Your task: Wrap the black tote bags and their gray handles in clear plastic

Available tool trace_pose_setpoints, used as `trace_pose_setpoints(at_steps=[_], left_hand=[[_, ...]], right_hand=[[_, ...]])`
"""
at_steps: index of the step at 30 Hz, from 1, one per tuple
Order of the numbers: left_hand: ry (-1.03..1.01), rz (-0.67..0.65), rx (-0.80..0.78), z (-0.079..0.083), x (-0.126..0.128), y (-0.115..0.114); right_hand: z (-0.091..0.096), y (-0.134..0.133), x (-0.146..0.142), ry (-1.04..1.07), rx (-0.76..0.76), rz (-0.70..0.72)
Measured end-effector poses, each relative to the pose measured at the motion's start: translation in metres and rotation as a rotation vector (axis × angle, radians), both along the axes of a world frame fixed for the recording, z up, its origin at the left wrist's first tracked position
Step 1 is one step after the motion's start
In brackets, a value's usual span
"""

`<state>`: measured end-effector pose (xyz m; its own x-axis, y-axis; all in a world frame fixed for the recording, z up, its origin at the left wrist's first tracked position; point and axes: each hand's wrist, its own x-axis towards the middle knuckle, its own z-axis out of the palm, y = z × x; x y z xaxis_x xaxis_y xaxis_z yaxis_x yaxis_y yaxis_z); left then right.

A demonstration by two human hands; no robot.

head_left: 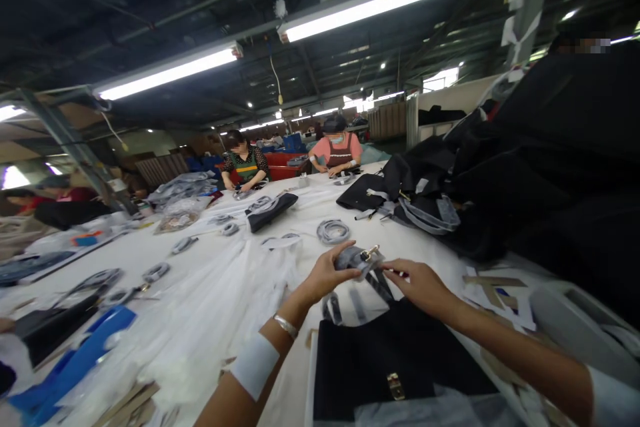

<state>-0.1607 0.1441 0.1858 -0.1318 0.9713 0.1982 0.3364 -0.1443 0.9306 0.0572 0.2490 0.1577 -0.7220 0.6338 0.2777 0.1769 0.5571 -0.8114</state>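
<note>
My left hand [327,273] is closed around a rolled strap [353,257] in clear plastic wrap, with a gold buckle [371,253] at its end. Opposite it, my right hand [417,285] pinches the edge of the plastic beside the buckle. Below both hands lies a black bag [400,347] with a gold clasp [395,385] on its front. Clear plastic covers part of the bag's near side. Dark wrapped straps or handles reach up from its top edge.
A coiled wrapped strap [334,231] lies just beyond my hands. Black bags [425,193] are heaped at the right, above a grey bin [575,320]. White plastic sheeting [200,307] spreads leftward near a blue piece [80,367]. Two people work across the table.
</note>
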Motion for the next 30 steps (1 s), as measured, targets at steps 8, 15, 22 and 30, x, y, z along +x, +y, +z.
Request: trace_pose_setpoints(at_steps=[8,15,22,30], left_hand=[[0.215,-0.016,0.115,-0.011,0.015,-0.022],[0.08,0.13,0.044,0.006,0.003,-0.03],[-0.051,0.16,-0.007,0.006,0.002,-0.019],[-0.004,0.134,0.037,-0.001,0.021,-0.013]], right_hand=[[-0.015,-0.041,-0.019,0.314,-0.716,-0.066],[0.004,-0.048,-0.005,0.268,-0.275,-0.174],[-0.002,-0.059,-0.011,0.193,-0.521,-0.076],[-0.019,-0.075,-0.044,0.399,-0.881,-0.107]])
